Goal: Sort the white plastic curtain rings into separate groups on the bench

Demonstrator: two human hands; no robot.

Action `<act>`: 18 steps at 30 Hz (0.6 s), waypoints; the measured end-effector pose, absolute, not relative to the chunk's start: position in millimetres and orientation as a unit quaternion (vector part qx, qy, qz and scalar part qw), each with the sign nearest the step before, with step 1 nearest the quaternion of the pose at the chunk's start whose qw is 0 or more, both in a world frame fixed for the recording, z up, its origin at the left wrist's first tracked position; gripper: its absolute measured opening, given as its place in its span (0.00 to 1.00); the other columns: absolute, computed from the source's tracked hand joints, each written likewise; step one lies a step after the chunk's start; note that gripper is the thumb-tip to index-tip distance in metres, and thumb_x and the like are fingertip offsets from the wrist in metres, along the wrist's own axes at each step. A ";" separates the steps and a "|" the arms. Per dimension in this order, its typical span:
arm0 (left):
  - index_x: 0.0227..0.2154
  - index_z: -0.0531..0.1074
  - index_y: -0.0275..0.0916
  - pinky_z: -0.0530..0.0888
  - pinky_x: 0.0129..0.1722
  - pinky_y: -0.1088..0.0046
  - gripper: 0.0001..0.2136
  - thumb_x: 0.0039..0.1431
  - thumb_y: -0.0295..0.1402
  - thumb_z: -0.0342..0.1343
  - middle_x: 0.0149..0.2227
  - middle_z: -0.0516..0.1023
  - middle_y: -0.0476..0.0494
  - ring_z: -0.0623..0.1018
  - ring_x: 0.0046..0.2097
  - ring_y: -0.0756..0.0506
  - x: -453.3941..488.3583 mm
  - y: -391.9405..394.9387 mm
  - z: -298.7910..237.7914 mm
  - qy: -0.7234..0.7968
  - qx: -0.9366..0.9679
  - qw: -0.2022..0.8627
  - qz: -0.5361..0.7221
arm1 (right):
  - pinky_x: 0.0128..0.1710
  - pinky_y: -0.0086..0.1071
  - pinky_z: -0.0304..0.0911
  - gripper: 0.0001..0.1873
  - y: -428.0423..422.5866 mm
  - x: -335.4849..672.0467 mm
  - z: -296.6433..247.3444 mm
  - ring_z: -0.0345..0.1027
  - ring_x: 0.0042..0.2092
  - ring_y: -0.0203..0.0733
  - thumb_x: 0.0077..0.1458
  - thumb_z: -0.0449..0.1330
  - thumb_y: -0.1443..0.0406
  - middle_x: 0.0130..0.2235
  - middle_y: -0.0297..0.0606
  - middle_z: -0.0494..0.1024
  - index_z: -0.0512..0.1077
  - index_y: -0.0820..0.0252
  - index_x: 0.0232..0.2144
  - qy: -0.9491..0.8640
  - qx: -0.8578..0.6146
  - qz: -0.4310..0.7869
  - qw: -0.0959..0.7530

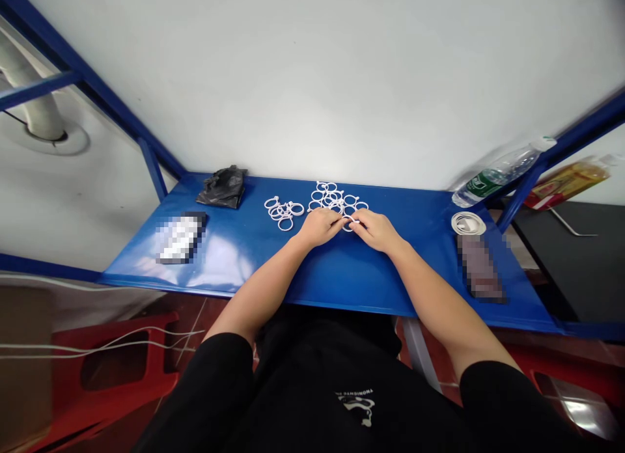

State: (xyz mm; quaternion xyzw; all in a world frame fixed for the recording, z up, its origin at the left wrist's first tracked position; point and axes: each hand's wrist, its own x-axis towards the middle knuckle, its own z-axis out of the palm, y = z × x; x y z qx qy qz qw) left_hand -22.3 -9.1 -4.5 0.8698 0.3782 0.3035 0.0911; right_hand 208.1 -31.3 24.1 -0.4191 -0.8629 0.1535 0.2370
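Observation:
Between my two hands is a white ring (pixel 347 219), thin and with a small knob like a curtain ring. My left hand (pixel 317 227) pinches its left side, thumb and fingers pressed together. On the other side, the fingertips of my right hand (pixel 375 230) close on it. Just beyond my hands lies a loose heap of similar white rings (pixel 333 196), partly hidden by my fingers. A smaller cluster of white rings (pixel 278 210) rests to the left of my left hand, apart from the heap.
The blue table (pixel 361 277) meets a pale wall. A black plastic bag (pixel 223 186) and a blurred-out object (pixel 181 238) lie left. At right are a leaning water bottle (pixel 502 173), a white coiled strip (pixel 469 224) and another blurred-out object (pixel 481 269). Blue frame bars flank the table.

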 end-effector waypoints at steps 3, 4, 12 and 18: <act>0.40 0.83 0.41 0.73 0.41 0.67 0.17 0.76 0.44 0.51 0.33 0.85 0.43 0.82 0.37 0.44 -21.8 -9.1 -7.2 0.377 0.865 0.102 0.317 | 0.43 0.36 0.63 0.22 -30.1 208.9 22.3 0.74 0.42 0.47 0.74 0.48 0.51 0.41 0.42 0.81 0.75 0.55 0.39 -0.864 -0.424 0.143 0.230; 0.44 0.83 0.42 0.73 0.41 0.67 0.16 0.75 0.44 0.52 0.34 0.85 0.43 0.82 0.37 0.44 -21.7 -9.0 -8.2 0.376 0.863 0.105 0.321 | 0.42 0.36 0.63 0.22 -29.9 209.0 21.9 0.74 0.41 0.46 0.74 0.48 0.51 0.40 0.41 0.81 0.75 0.55 0.38 -0.866 -0.423 0.144 0.226; 0.34 0.82 0.42 0.73 0.39 0.67 0.21 0.77 0.45 0.49 0.33 0.85 0.43 0.82 0.36 0.44 -22.0 -9.6 -6.6 0.346 0.885 0.100 0.295 | 0.41 0.36 0.63 0.15 -31.5 208.6 23.1 0.74 0.40 0.46 0.71 0.51 0.56 0.40 0.40 0.82 0.74 0.54 0.39 -0.868 -0.412 0.172 0.217; 0.30 0.79 0.41 0.72 0.38 0.66 0.24 0.78 0.46 0.46 0.31 0.83 0.42 0.80 0.34 0.44 -20.0 -12.3 -2.5 0.333 0.894 0.081 0.289 | 0.41 0.36 0.63 0.12 -30.1 209.8 21.4 0.74 0.40 0.47 0.67 0.50 0.62 0.39 0.40 0.82 0.74 0.54 0.39 -0.872 -0.403 0.178 0.215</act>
